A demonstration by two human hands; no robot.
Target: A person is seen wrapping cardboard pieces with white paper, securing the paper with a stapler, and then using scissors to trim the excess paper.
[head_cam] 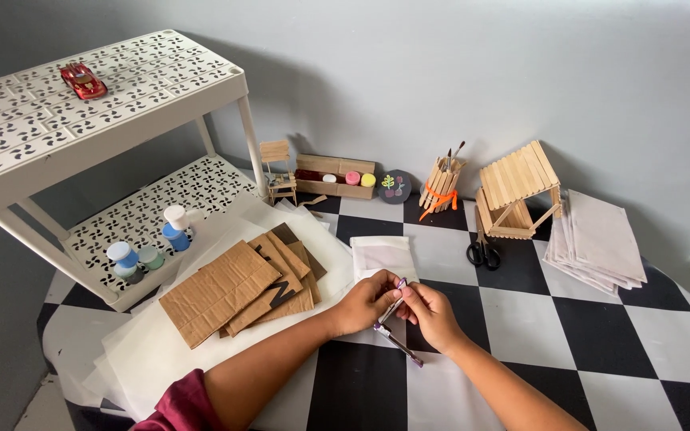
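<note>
My left hand (pixel 363 302) and my right hand (pixel 431 315) meet over the black-and-white checkered table (pixel 624 351), near its front middle. Together they pinch a thin purple craft knife or pen-like tool (pixel 398 342), which slants down to the right below my fingers. A second slim purple piece (pixel 395 299) pokes up between my fingertips. A white folded sheet (pixel 382 255) lies just beyond my hands. Left of them sits a stack of brown cardboard pieces (pixel 229 289) on large white sheets of paper (pixel 153 351).
A white perforated rack (pixel 105 120) stands at the left with a red toy car (pixel 83 80) on top and paint pots (pixel 141 251) on its lower shelf. At the back: stick chair (pixel 279 172), wooden tray (pixel 335 176), brush holder (pixel 441 185), stick house (pixel 518 190), scissors (pixel 482 251), paper stack (pixel 596 239).
</note>
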